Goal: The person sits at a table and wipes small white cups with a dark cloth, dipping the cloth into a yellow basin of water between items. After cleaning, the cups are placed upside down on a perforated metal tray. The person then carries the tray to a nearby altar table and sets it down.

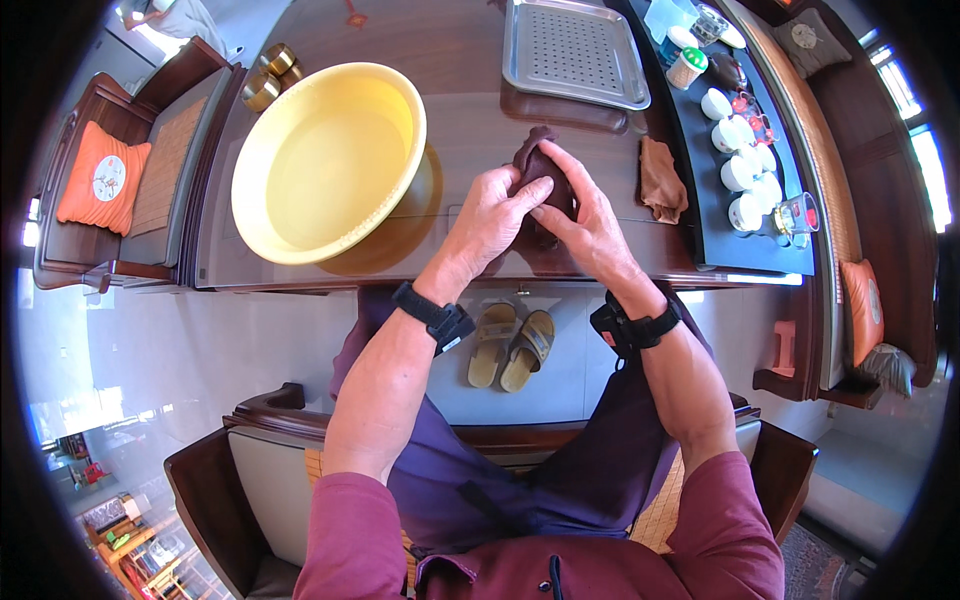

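Note:
Over the table's near edge, my left hand [487, 214] and my right hand [589, 217] both grip a bunched dark brown cloth [538, 154]. My thumbs press on its front, and my right index finger reaches up towards its top. Whether something is wrapped inside the cloth cannot be seen. To the left stands a large yellow basin [409, 105] that appears to hold clear water. Beyond my hands lies a perforated steel tray [574, 56]. A lighter brown folded cloth [661, 180] rests on the table to the right of my right hand.
A black tea tray [705, 206] on the right carries white cups [739, 172], a glass [793, 214] and a green-capped container [686, 69]. Brass-coloured bowls [262, 91] stand behind the basin. Sandals [493, 345] lie on the floor below. Another person [184, 26] is at far left.

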